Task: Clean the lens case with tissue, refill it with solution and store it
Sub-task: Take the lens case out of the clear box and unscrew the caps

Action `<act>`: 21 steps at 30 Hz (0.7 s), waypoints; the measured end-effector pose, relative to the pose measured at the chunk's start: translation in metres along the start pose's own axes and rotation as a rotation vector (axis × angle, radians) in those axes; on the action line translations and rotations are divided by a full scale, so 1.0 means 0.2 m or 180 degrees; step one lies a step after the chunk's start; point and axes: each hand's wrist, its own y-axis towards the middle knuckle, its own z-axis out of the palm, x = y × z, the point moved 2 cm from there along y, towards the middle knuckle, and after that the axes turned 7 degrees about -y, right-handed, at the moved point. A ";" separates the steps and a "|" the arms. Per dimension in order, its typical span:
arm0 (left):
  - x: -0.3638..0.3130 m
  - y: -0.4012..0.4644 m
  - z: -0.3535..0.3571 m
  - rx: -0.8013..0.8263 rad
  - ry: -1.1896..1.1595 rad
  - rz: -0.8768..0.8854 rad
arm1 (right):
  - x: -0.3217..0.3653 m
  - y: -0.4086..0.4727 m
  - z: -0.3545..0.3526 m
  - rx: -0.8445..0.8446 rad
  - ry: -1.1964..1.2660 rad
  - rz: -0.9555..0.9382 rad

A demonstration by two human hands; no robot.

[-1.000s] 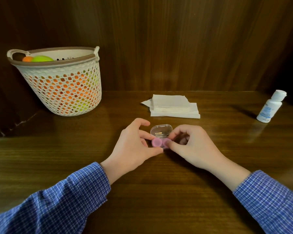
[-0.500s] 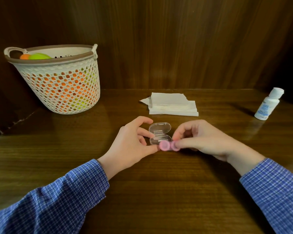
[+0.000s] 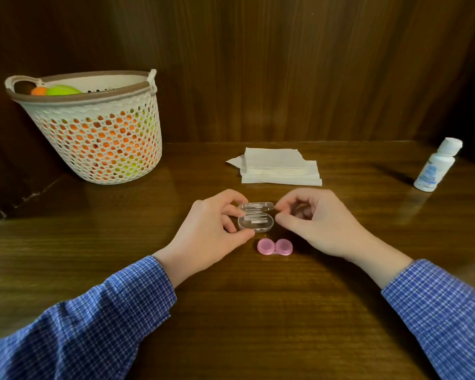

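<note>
A pink double lens case (image 3: pixel 275 247) with both caps on lies flat on the wooden table (image 3: pixel 231 311), free of both hands. Just behind it sits a clear plastic box (image 3: pixel 255 221) with its hinged lid tilted partly down. My left hand (image 3: pixel 211 231) grips the box's left side with thumb and fingers. My right hand (image 3: pixel 316 220) pinches the lid's right edge with thumb and forefinger. A stack of white tissues (image 3: pixel 280 167) lies further back. A white solution bottle (image 3: pixel 438 165) stands capped at the far right.
A white perforated basket (image 3: pixel 93 133) holding orange and green items stands at the back left. A dark wooden wall closes the table's far side.
My right hand lifted the pink lens case out of the clear box, set it on the table in front, and went back to the lid. The lid has tilted further down.
</note>
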 end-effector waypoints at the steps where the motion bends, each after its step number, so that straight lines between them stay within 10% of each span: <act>1: 0.00 0.00 0.00 0.0004 -0.0002 -0.0004 | 0.00 0.01 0.02 -0.0047 -0.0084 -0.0044; 21: 0.04 0.06 -0.02 0.0164 -0.0274 -0.0290 | -0.01 0.10 0.14 0.0239 -0.0539 -0.0014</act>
